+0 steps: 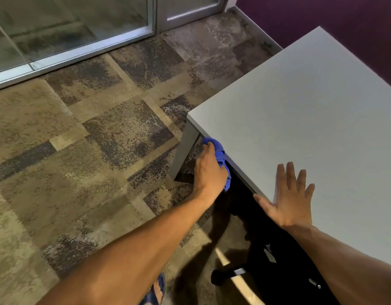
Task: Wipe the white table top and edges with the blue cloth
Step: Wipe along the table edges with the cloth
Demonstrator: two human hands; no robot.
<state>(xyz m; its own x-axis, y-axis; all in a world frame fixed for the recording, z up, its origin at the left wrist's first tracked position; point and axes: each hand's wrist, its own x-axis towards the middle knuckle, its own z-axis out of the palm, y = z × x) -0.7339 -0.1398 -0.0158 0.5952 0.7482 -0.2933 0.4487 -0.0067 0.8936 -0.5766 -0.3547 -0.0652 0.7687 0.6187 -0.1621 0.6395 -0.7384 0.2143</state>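
The white table fills the right half of the view, its near-left corner pointing toward the carpet. My left hand grips the bunched blue cloth and holds it against the table's front edge, just right of the grey leg. Part of the cloth hangs down below my palm. My right hand lies flat on the table top near the same edge, fingers straight and spread, thumb over the rim.
Patterned brown and grey carpet covers the floor to the left. A glass partition with a metal frame runs along the back. A purple wall stands behind the table. A black chair base sits under the table, and a blue sandal shows below.
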